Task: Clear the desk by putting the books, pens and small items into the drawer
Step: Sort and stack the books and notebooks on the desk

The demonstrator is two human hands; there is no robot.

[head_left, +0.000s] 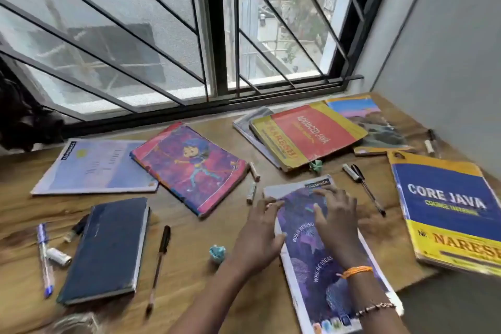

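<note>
Pressing both hands on purple notebook [322, 247] at near edge of worktop [189, 266]; left hand [260, 236] at its left edge, fingers flat, right hand [336, 214] flat on cover, neither gripping. Best next: slide it off near edge, pinch overhang, lift. Free room left of notebook, except crumpled ball [217, 253] and pen [160, 266]. Core Java book [447, 211] just beside on right, overhanging edge. Drawer not in view.

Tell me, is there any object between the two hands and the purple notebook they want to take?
No. The left hand and the right hand lie directly on the purple notebook, fingers spread. The drawer is not in view, so that path cannot be judged.
</note>
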